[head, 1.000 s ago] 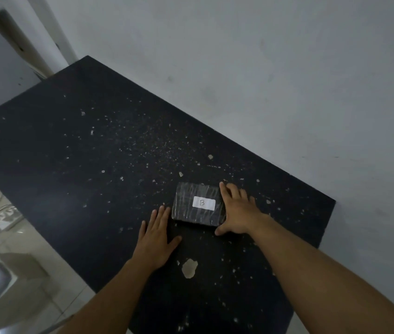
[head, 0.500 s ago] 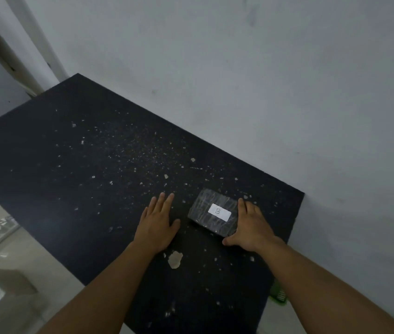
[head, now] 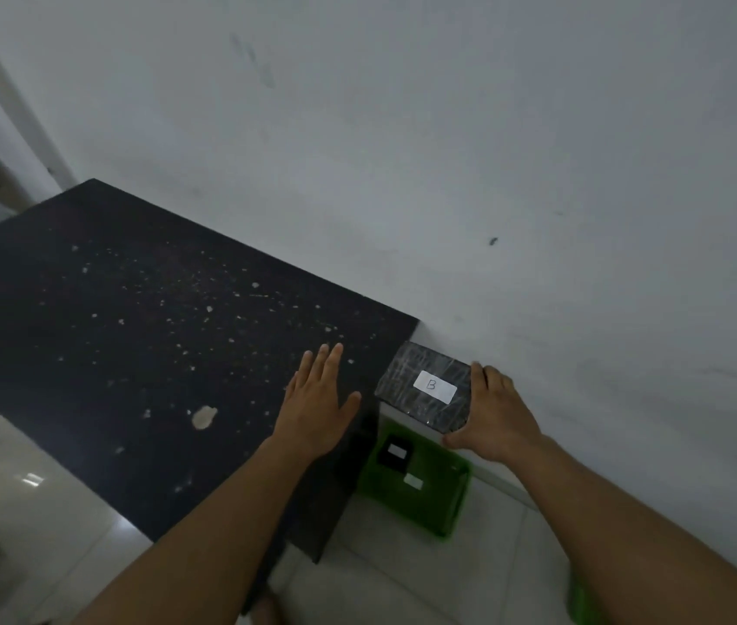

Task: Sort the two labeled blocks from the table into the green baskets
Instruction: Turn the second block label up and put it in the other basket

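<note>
Past the counter's (head: 141,336) right end, my right hand (head: 495,415) holds the block labeled B (head: 429,387), fingers over its far edge and thumb under the near corner, directly above the green basket (head: 420,493) on the floor. To do this well, I judge I should lower it close over the basket's open middle before letting go, clear of the dark labeled block (head: 396,453) already inside. My left hand (head: 319,401) hovers flat, fingers spread and empty, over the counter's corner.
</note>
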